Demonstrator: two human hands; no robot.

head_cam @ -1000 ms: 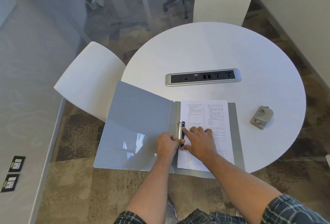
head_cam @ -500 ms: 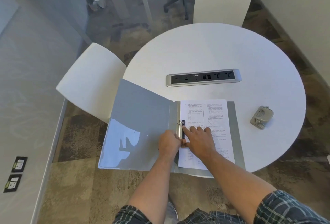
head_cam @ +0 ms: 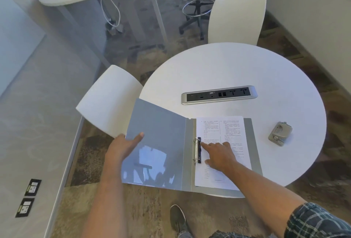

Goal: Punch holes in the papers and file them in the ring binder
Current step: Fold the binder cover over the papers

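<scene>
An open grey ring binder (head_cam: 161, 124) lies at the near edge of a round white table (head_cam: 237, 67), its front cover hanging out past the rim. Printed papers (head_cam: 222, 129) sit on the metal rings (head_cam: 196, 150) over the back cover. My left hand (head_cam: 123, 146) grips the outer left edge of the front cover, thumb on its inner face. My right hand (head_cam: 220, 155) rests flat on the papers, index finger pointing at the ring mechanism. A grey hole punch (head_cam: 280, 133) stands on the table to the right, apart from both hands.
A silver power-socket strip (head_cam: 219, 97) is set into the table's middle. White chairs stand at the left (head_cam: 110, 97) and the far side (head_cam: 235, 19). A black office chair (head_cam: 197, 8) and another table are beyond. My shoe (head_cam: 177, 218) is below the binder.
My left hand left the rings and moved out to the front cover's left edge, gripping it. My right hand stays on the papers. The view has tilted up.
</scene>
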